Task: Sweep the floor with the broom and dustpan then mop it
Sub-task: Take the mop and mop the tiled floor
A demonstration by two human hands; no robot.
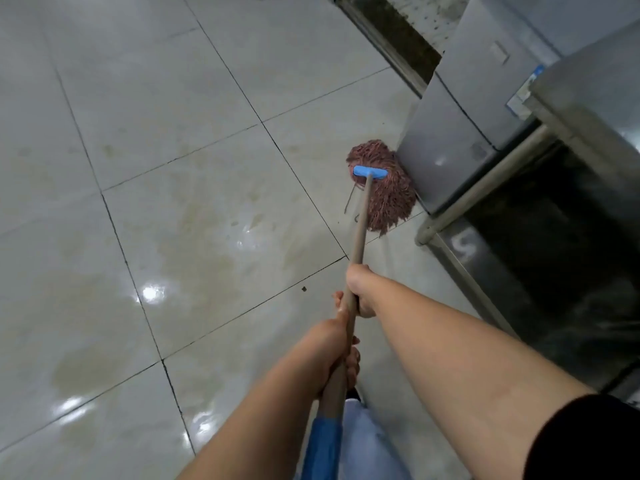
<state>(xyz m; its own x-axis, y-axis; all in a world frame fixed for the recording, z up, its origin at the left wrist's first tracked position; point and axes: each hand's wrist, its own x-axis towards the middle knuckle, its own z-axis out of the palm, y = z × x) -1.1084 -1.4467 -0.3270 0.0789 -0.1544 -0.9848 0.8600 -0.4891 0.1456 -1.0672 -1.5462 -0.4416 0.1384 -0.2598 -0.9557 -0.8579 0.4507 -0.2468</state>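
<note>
Both of your hands are on the mop handle [360, 230]: your right hand [360, 292] is wrapped round the wooden pole further down towards the head, and your left hand [332, 355] grips it nearer your body, fingers curled round the shaft. The reddish mop head [388, 199], clamped under a blue crossbar [370, 172], lies spread on the floor [173, 133], pushed right up against the bottom corner of a grey metal cabinet [446, 147]. That cabinet blocks the way ahead on your right. Just beside it a steel worktop [588, 109] stands on a tubular leg [485, 188] that slants down to the floor near the mop, with a dark space beneath. A dirty strip of wall base [391, 32] runs off behind the cabinet. To your left the pale tiles shine wet, with brownish patches and dark grout lines, and a small dark speck [304, 289] lies close to your right hand.
</note>
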